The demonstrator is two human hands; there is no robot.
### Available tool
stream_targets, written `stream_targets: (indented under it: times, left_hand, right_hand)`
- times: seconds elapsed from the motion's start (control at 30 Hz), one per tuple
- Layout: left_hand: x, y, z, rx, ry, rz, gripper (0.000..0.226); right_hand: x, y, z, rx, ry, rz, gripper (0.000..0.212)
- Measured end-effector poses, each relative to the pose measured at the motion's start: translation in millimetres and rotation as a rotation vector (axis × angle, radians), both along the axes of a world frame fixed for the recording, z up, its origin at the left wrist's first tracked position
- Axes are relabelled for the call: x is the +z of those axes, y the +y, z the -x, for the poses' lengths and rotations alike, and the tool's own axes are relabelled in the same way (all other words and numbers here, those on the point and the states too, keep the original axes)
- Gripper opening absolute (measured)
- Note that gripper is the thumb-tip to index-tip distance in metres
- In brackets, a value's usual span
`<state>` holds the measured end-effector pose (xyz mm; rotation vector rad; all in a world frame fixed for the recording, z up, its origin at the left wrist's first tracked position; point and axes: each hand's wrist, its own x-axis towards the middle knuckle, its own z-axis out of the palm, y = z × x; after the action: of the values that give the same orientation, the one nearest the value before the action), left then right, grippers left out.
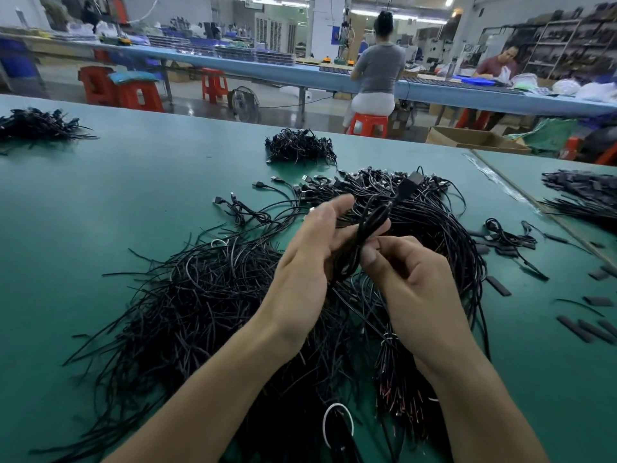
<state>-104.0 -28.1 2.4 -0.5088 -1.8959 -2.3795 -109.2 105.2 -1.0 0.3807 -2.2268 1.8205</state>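
Left hand (314, 259): raised above the heap with the palm turned toward the right hand; the forefinger is nearly straight and the other fingers and thumb close round a folded black cable (374, 218).
Right hand (410, 279): fingers curled, thumb and forefinger pinching the same cable just below the left hand's grip.
Cable: doubled into a short bundle and held in the air between both hands, above the middle of the surface (133, 195); it tilts up and away from the person.
Plug (414, 180): a black block at the cable's upper end, standing clear of the fingers.
Big heap (200, 312): loose black cables spread beneath both forearms, cut ends fanning out to the left and plugs lying at the far side.
White tie ring (337, 422): lies on the heap near the bottom edge, between the forearms.
Small pile (300, 147): a tangle of cables further out, apart from the big heap.
Left pile (36, 125): more black cables at the far left edge.
Right pile (584, 195): dark cables on the neighbouring board.
Short black pieces (587, 329): scattered flat on the green to the right of the hands.
Background: two people at a long blue bench (233, 66), one seated on a red stool (367, 123); a cardboard box (474, 138) sits beyond the surface's far edge.
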Motion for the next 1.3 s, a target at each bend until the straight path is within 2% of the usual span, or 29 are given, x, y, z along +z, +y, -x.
stream_targets:
  times: [0.1,0.17,0.23,0.3,0.37,0.43,0.57,0.67,0.77,0.87,1.03,1.13,1.17,1.3]
  left_hand:
    - [0.4,-0.3,-0.1,-0.001,0.005,-0.048,0.057]
    - [3.6,-1.6,1.2,0.014,0.031,-0.002,0.052]
    - [3.9,-2.7,1.4,0.059,0.082,0.121,0.031]
    - [-1.4,-4.6,3.4,0.192,0.167,0.312,0.013]
    - [-5.1,-3.6,4.7,0.328,0.252,0.432,0.015]
    - [-7.0,-1.4,5.5,0.388,0.283,0.411,0.025]
    - [-7.6,-2.1,8.3,0.378,0.190,0.325,0.022]
    - [-5.3,-5.1,9.0,0.289,0.110,0.223,0.009]
    - [-1.5,-7.0,8.8,0.161,-0.005,0.036,0.028]
    - [2.8,-8.7,7.1,0.057,-0.103,-0.152,0.026]
    - [1.3,-9.1,6.3,0.064,-0.084,-0.153,0.033]
    - [1.2,-8.3,5.5,-0.015,-0.003,-0.137,0.009]
    - [-1.0,-8.7,6.4,0.001,0.027,-0.099,0.007]
    - [-9.8,-6.5,10.0,0.199,0.109,0.182,0.035]
  right_hand:
    - [0.8,3.5,-0.2,-0.009,0.017,-0.091,0.009]
    - [2.8,4.4,-0.5,-0.016,0.029,-0.150,0.007]
    - [4.9,6.7,-0.7,-0.041,0.041,-0.142,0.007]
    - [5.5,11.0,0.5,-0.112,0.085,-0.146,0.012]
    - [6.5,13.1,0.5,-0.169,0.123,-0.150,0.016]
    - [7.4,11.4,-0.7,-0.176,0.145,-0.136,0.015]
    - [11.4,6.3,-4.4,-0.102,0.172,-0.111,0.018]
    - [14.8,5.6,-6.0,-0.045,0.162,-0.136,0.010]
    - [13.0,5.9,-5.7,-0.036,0.114,-0.161,0.013]
    - [11.0,5.3,-5.4,-0.036,0.059,-0.163,0.014]
    - [9.8,2.5,-4.5,-0.028,0.055,-0.173,0.006]
    - [9.6,4.5,-3.5,-0.087,0.093,-0.239,0.005]
    - [9.6,7.0,-3.1,-0.123,0.122,-0.253,0.007]
    - [12.9,12.3,-4.4,-0.247,0.289,-0.272,0.014]
